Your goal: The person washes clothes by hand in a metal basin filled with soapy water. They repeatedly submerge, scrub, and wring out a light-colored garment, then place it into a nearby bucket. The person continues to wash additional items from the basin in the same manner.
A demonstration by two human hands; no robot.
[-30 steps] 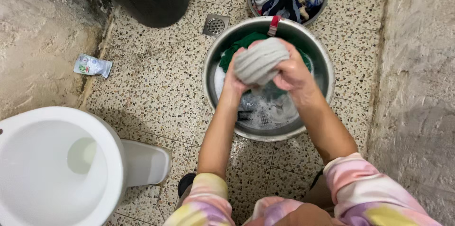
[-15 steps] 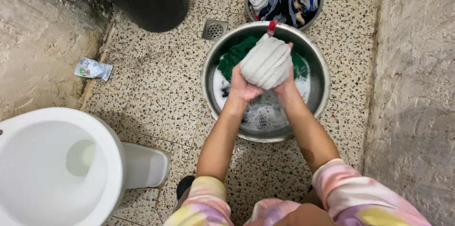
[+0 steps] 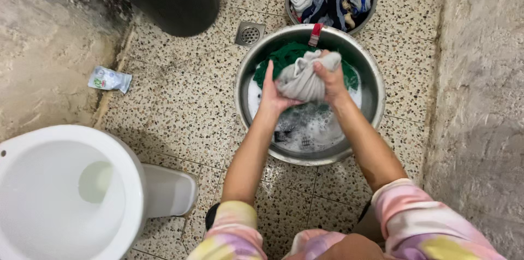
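Both arms reached forward from the bottom of the frame, elbows bent, over the big metal basin point(image 3: 376, 96) at upper middle. The left hand point(image 3: 271, 95) pressed its open palm against the side of the wet grey cloth point(image 3: 303, 81) — fingers up. The right hand point(image 3: 330, 80) had a closed grip on the cloth's top. The cloth hung just above the soapy water point(image 3: 308, 126), with a green cloth point(image 3: 278, 61) behind it.
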